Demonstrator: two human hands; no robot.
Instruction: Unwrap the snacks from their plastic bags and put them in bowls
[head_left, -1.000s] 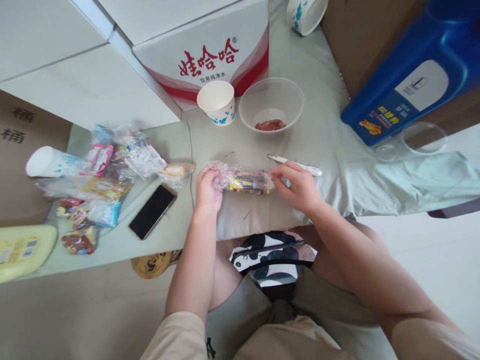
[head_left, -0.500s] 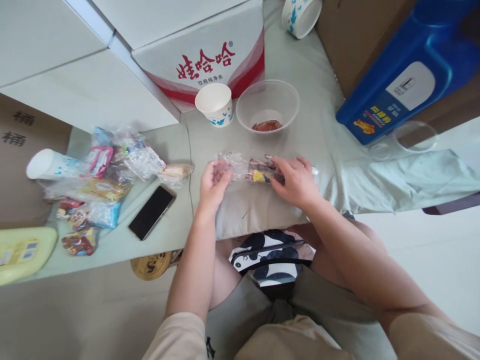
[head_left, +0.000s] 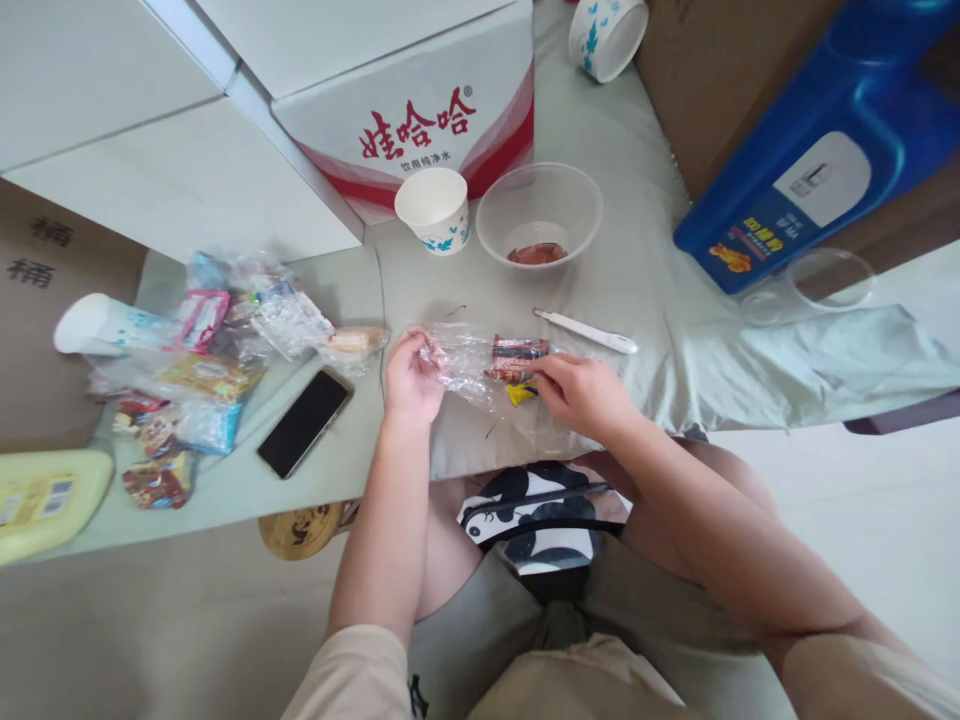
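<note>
My left hand (head_left: 415, 377) is closed on the left end of a clear plastic bag (head_left: 466, 365) lying over the cloth. My right hand (head_left: 583, 393) has its fingertips pinched at the right edge of a small dark red snack packet (head_left: 519, 357) at the bag's right end. Whether the packet is inside the bag or against it I cannot tell. A yellow packet (head_left: 520, 392) shows just below it, beside my right fingers. Behind my right hand lies a slim white knife-like tool (head_left: 589, 331) with a thin metal tip.
A clear plastic bowl (head_left: 540, 205) with brown pieces and a paper cup (head_left: 433, 212) stand behind the hands. To the left are a phone (head_left: 304, 424) and a pile of wrapped snacks (head_left: 217, 350). A large blue bottle (head_left: 810, 160) stands on the right.
My right hand has moved down off the white tool, which now lies uncovered, and pinches the dark red packet's edge. My left hand has shifted slightly left, and the clear bag is spread wider.
</note>
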